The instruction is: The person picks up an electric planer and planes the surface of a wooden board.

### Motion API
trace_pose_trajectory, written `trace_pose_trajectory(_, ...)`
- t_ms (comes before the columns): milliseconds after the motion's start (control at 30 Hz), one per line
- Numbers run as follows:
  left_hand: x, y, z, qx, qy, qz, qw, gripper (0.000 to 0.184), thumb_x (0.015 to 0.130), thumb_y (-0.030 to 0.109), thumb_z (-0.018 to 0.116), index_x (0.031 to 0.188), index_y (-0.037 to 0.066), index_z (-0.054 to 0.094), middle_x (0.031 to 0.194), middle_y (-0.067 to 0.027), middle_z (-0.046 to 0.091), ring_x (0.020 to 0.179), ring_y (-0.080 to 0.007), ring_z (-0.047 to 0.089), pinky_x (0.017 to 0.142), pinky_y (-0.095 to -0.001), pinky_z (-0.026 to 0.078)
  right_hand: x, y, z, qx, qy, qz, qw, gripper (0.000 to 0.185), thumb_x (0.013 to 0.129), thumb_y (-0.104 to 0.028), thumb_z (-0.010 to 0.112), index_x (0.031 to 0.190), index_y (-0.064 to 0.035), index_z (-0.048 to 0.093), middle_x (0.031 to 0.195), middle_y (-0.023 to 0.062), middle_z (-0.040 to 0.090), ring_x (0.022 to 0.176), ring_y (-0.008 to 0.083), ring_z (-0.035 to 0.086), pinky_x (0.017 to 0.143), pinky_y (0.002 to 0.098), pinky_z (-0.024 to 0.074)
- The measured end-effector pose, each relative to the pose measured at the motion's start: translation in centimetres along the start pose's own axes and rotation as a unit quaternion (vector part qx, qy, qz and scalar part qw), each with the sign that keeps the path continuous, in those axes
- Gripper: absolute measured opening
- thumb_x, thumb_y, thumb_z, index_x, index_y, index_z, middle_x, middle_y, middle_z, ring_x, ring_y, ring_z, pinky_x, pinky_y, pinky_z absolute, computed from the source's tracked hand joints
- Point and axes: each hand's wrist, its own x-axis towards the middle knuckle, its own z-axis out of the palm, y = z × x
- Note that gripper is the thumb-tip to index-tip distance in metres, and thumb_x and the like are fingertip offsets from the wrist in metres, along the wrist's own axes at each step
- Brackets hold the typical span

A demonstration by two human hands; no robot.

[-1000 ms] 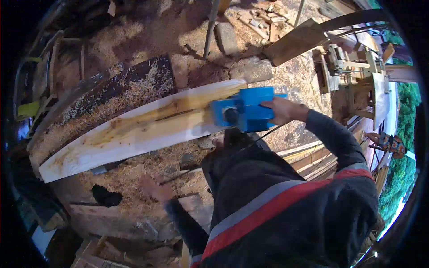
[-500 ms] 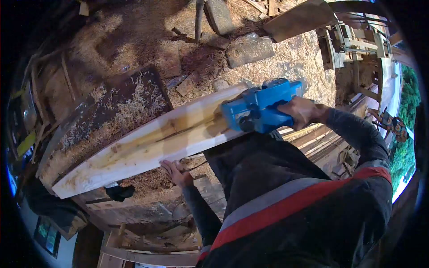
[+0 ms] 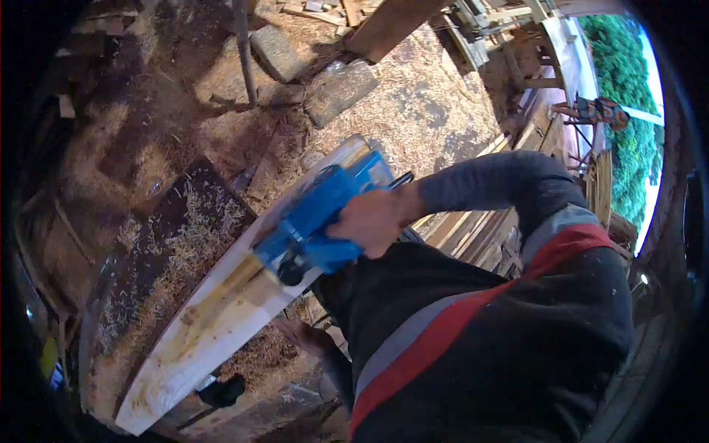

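Note:
A blue power planer (image 3: 309, 214) rests on the upper part of a long, pale wooden board (image 3: 214, 317) that tapers to its lower left end. My right hand (image 3: 371, 221) is wrapped round the planer's handle. Below the board's near edge is my left hand (image 3: 301, 334), in shadow with its fingers apart, close to the edge; whether it touches the wood I cannot tell. Brown grain streaks run along the board's face.
A dark panel strewn with shavings (image 3: 188, 221) lies left of the board. Flat blocks (image 3: 341, 92) and a thin post (image 3: 244, 55) stand beyond it. Long timber strips (image 3: 465, 229) lie to the right. A black object (image 3: 221, 391) is near the board's lower end. A person (image 3: 602, 112) is in the distance.
The planer and my right hand have moved down along the board, toward its tapered end. My left hand has shifted slightly at the near edge. The view has turned, so the board looks steeper.

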Motion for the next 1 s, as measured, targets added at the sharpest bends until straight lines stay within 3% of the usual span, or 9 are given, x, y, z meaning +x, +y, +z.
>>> trace_pose_trajectory(233, -8.5, -4.6, -2.1, 0.064, 0.032, -0.113, 0.991, 0.043, 0.107, 0.017, 0.037, 0.147, 0.001, 0.038, 0.148, -0.026, 0.041, 0.139, -0.0418, 0.037, 0.113, -0.051, 0.033, 12.0, -12.8, 1.7, 0.055, -0.022, -0.111, 0.992, 0.038, 0.071, -0.024, 0.072, 0.102, -0.0042, 0.063, 0.088, 0.0188, 0.068, 0.088, 0.0394, 0.068, 0.073, 0.05, 0.056)
trace_pose_trajectory(400, -11.3, -5.8, -4.2, 0.08, 0.068, -0.16, 0.981, 0.041, 0.106, 0.016, 0.038, 0.144, 0.0, 0.04, 0.147, -0.0258, 0.042, 0.139, -0.0407, 0.038, 0.113, -0.0505, 0.034, 22.9, -24.7, 4.0, 0.122, 0.024, -0.245, 0.962, 0.021, 0.07, -0.025, 0.073, 0.079, -0.0056, 0.072, 0.079, 0.0155, 0.07, 0.078, 0.0353, 0.069, 0.069, 0.0484, 0.0555)
trace_pose_trajectory(533, -12.2, -6.3, -5.4, 0.076, 0.094, -0.186, 0.975, 0.04, 0.106, 0.016, 0.039, 0.142, 0.0, 0.042, 0.146, -0.0255, 0.043, 0.138, -0.0397, 0.039, 0.112, -0.05, 0.034, 30.0, -34.4, 5.1, 0.15, 0.039, -0.243, 0.958, 0.018, 0.068, -0.022, 0.074, 0.079, -0.008, 0.075, 0.076, 0.0121, 0.071, 0.075, 0.0293, 0.071, 0.066, 0.0429, 0.056)
trace_pose_trajectory(600, -12.8, -6.4, -5.9, 0.069, 0.105, -0.205, 0.971, 0.039, 0.106, 0.016, 0.039, 0.141, 0.0, 0.043, 0.146, -0.0254, 0.044, 0.138, -0.0392, 0.04, 0.112, -0.0497, 0.035, 32.9, -36.9, 7.6, 0.143, 0.149, -0.19, 0.96, 0.016, 0.069, -0.019, 0.073, 0.081, -0.0078, 0.076, 0.076, 0.0103, 0.071, 0.075, 0.029, 0.071, 0.065, 0.0406, 0.0563)
trace_pose_trajectory(667, -13.8, -6.3, -6.0, 0.061, 0.117, -0.231, 0.964, 0.038, 0.106, 0.015, 0.039, 0.14, -0.001, 0.045, 0.145, -0.0253, 0.044, 0.137, -0.0387, 0.04, 0.112, -0.0494, 0.035, 31.0, -36.4, 7.7, 0.124, 0.156, -0.152, 0.968, 0.016, 0.069, -0.018, 0.072, 0.081, -0.0073, 0.076, 0.076, 0.0103, 0.071, 0.075, 0.0298, 0.071, 0.064, 0.041, 0.0563)
trace_pose_trajectory(733, -14.5, -6.4, -5.8, 0.037, 0.144, -0.259, 0.954, 0.038, 0.106, 0.015, 0.04, 0.139, -0.001, 0.046, 0.145, -0.0252, 0.045, 0.137, -0.0382, 0.041, 0.112, -0.0491, 0.035, 26.3, -31.9, 5.4, 0.102, 0.126, -0.181, 0.97, 0.018, 0.069, -0.016, 0.071, 0.082, -0.0059, 0.075, 0.077, 0.0119, 0.072, 0.076, 0.0309, 0.071, 0.063, 0.0424, 0.0564)
trace_pose_trajectory(833, -14.9, -6.2, -5.3, -0.015, 0.182, -0.297, 0.937, 0.037, 0.106, 0.015, 0.04, 0.138, -0.001, 0.047, 0.144, -0.0251, 0.046, 0.137, -0.0375, 0.042, 0.112, -0.0487, 0.036, 21.9, -22.5, 4.6, 0.094, 0.095, -0.304, 0.943, 0.018, 0.067, -0.016, 0.071, 0.079, -0.0035, 0.073, 0.077, 0.0168, 0.071, 0.077, 0.0328, 0.071, 0.062, 0.0467, 0.0559)
trace_pose_trajectory(900, -14.2, -5.8, -4.2, -0.051, 0.196, -0.305, 0.931, 0.036, 0.105, 0.014, 0.041, 0.137, -0.002, 0.049, 0.144, -0.025, 0.046, 0.136, -0.037, 0.042, 0.111, -0.0485, 0.036, 17.2, -16.6, 3.2, 0.068, 0.078, -0.273, 0.957, 0.019, 0.069, -0.019, 0.07, 0.078, -0.0017, 0.071, 0.078, 0.019, 0.07, 0.076, 0.0346, 0.07, 0.064, 0.0482, 0.0557)
trace_pose_trajectory(1000, -11.0, -3.1, -2.4, -0.088, 0.196, -0.264, 0.94, 0.035, 0.105, 0.014, 0.042, 0.134, -0.003, 0.051, 0.142, -0.0247, 0.048, 0.135, -0.0369, 0.044, 0.111, -0.0486, 0.037, 8.4, -7.6, -0.5, 0.036, 0.046, -0.155, 0.986, 0.029, 0.071, -0.022, 0.069, 0.092, -0.0025, 0.068, 0.085, 0.0203, 0.07, 0.083, 0.038, 0.069, 0.071, 0.0498, 0.055)
